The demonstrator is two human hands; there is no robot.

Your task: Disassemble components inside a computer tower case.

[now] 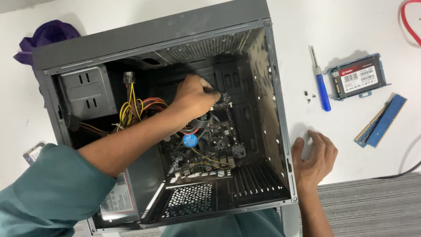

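An open dark grey computer case (272, 109) lies on its side on a white table. My left hand (193, 96) reaches deep inside it, with the fingers pinched at the upper edge of the motherboard (219, 140); what they pinch is too small to see. My right hand (313, 158) rests flat on the table just outside the case's right wall, fingers apart and holding nothing. A round cooler with a blue centre (190, 140) sits on the board below my left wrist.
A bundle of yellow, red and black cables (131, 109) and a power supply (118, 202) fill the case's left side. On the table to the right lie a blue-handled screwdriver (322, 87), loose screws (308, 96), a drive in a bracket (358, 77) and memory sticks (381, 120). Purple cloth (44, 37) lies at the back left.
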